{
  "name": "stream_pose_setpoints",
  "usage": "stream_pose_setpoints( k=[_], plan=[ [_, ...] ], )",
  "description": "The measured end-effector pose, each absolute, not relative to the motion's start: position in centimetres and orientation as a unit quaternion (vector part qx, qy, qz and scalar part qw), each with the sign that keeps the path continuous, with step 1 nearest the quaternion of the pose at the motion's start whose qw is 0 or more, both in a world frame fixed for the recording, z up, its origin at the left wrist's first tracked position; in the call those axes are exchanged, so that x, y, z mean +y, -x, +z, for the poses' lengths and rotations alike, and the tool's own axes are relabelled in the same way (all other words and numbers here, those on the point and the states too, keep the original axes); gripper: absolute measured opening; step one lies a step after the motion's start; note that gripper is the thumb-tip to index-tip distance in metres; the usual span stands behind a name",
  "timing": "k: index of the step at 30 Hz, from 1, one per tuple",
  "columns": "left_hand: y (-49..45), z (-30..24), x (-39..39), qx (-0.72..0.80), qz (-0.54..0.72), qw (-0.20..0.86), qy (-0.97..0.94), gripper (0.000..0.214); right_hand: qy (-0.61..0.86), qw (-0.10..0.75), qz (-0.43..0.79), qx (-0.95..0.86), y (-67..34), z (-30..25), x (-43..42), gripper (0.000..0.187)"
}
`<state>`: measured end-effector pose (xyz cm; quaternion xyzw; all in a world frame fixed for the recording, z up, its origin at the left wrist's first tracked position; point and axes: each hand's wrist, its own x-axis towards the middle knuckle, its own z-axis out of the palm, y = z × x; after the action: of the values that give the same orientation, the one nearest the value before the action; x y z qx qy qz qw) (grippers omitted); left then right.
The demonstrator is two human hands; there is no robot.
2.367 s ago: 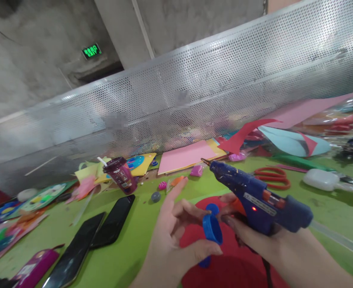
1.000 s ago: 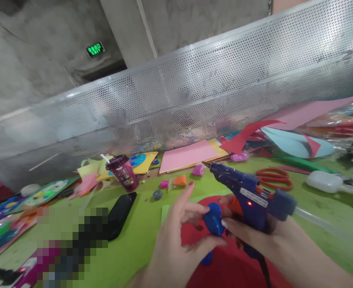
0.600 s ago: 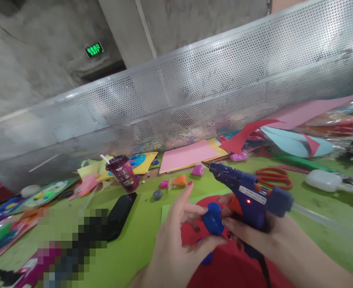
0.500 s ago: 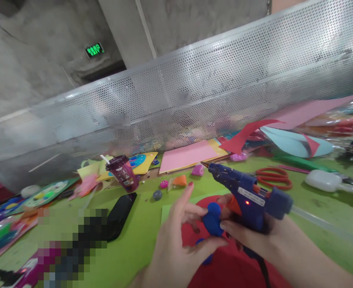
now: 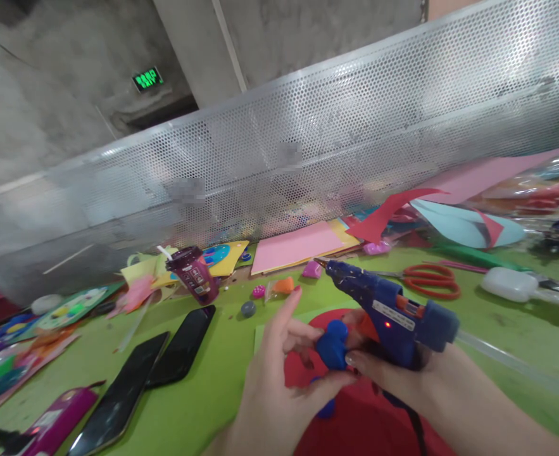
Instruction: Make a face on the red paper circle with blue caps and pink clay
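Note:
Over a red round sheet (image 5: 355,427), my left hand (image 5: 279,373) is closed on a small blue lobed piece (image 5: 332,345), thumb below and fingers at its left. The piece looks like rounded blobs joined together; its material is unclear. My right hand (image 5: 416,383) is wrapped round a blue hot glue gun (image 5: 386,307), its nozzle pointing up and left and a red light lit. The right thumb also touches the blue piece, and the other right fingers are partly hidden behind it. More blue bits (image 5: 325,408) lie on the red sheet below my left thumb.
On the green table (image 5: 203,411) lie two black phones (image 5: 122,392) and a magenta device (image 5: 61,418) at left. Farther back stand a purple drink cup (image 5: 194,275) and pink paper (image 5: 298,247). Orange-handled scissors (image 5: 431,280) lie behind the glue gun. A perforated metal panel (image 5: 260,158) rises beyond.
Both hands, the glue gun and the blue piece have shifted only very slightly left in view. The grip on each thing is the same.

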<state>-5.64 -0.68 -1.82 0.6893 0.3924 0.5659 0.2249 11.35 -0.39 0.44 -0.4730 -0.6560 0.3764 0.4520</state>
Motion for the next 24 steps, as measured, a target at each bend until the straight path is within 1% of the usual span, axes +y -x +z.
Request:
stream_pose_setpoints(
  k=[3, 9, 14, 19, 24],
  plan=[
    [5.7, -1.9, -0.5, 0.380, 0.568, 0.225, -0.695, 0.080, 0.464, 0.445, 0.376, -0.667, -11.4, 0.1, -0.2, 0.014],
    [5.5, -1.7, -0.8, 0.402, 0.568, 0.253, -0.672, 0.082, 0.456, 0.452, 0.379, -0.667, -11.4, 0.7, -0.3, 0.015],
    [5.7, -1.7, -0.7, 0.384, 0.563, 0.231, -0.695, 0.082, 0.458, 0.461, 0.407, -0.642, -11.3, 0.1, -0.2, 0.013],
    [5.8, -1.9, -0.6, 0.377, 0.560, 0.220, -0.704, 0.082, 0.476, 0.436, 0.397, -0.653, -11.5, -0.4, -0.2, 0.017],
    [5.8, -1.9, -0.7, 0.390, 0.555, 0.223, -0.700, 0.082, 0.451, 0.456, 0.401, -0.654, -11.4, 0.4, -0.2, 0.017]
  ],
)
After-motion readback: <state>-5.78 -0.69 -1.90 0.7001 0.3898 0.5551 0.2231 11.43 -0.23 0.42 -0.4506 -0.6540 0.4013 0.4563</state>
